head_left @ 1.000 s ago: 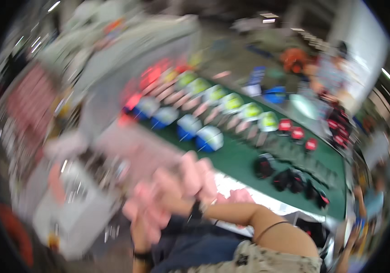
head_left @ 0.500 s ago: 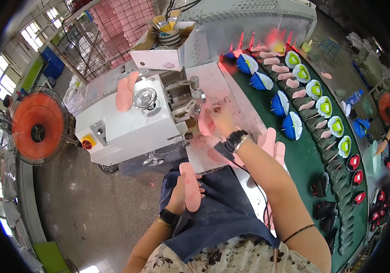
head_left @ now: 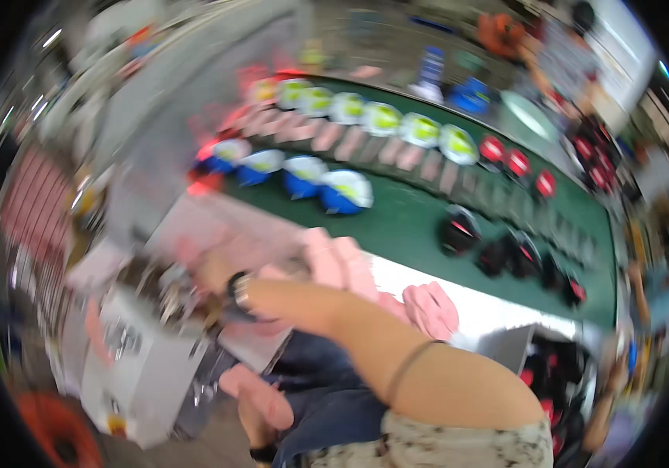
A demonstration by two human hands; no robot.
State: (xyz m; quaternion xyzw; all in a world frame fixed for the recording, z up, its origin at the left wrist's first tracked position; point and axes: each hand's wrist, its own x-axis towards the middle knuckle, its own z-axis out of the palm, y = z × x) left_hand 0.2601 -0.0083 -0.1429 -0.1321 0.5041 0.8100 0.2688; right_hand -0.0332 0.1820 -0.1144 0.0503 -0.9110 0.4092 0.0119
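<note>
This is a shoe factory workshop, shown by the long green table lined with rows of pink insoles and blue-and-white shoe uppers, the white machine and orange fan near left, and other people at far right.

My right hand is bare and blurred, and at its wrist I wear a black band with a pale strip beside it. Higher up, a thin dark loop circles my bare right arm. My left hand is bare too, with another black band at the wrist. I have on a dark navy apron and a pale beige top scattered with dark blotches.
</note>
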